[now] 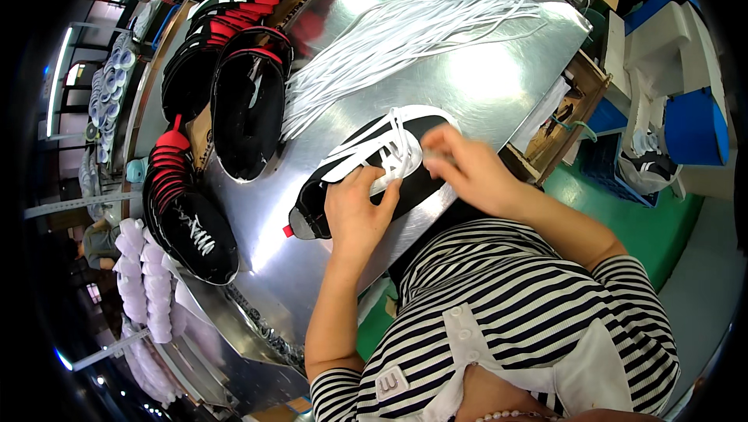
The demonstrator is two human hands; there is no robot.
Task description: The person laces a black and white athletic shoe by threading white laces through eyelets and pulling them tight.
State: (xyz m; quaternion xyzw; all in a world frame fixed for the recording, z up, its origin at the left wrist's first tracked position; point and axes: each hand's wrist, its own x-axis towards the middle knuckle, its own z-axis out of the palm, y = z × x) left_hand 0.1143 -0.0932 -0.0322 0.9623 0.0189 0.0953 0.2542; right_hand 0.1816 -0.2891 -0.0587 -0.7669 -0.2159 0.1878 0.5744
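Note:
A black and white shoe upper lies on the metal table in front of me, its heel with a small red tab toward the left. White shoelace crosses its throat. My left hand grips the upper beside the lacing, with the thumb and fingers bent against the white part. My right hand is at the toe side of the lacing, fingers curled and smeared by motion. Whether the right fingers hold the lace cannot be made out.
Loose white shoelaces are spread across the far side of the metal table. Black and red shoe uppers line the left edge, one laced upper nearest. An open wooden drawer and a blue crate are at the right.

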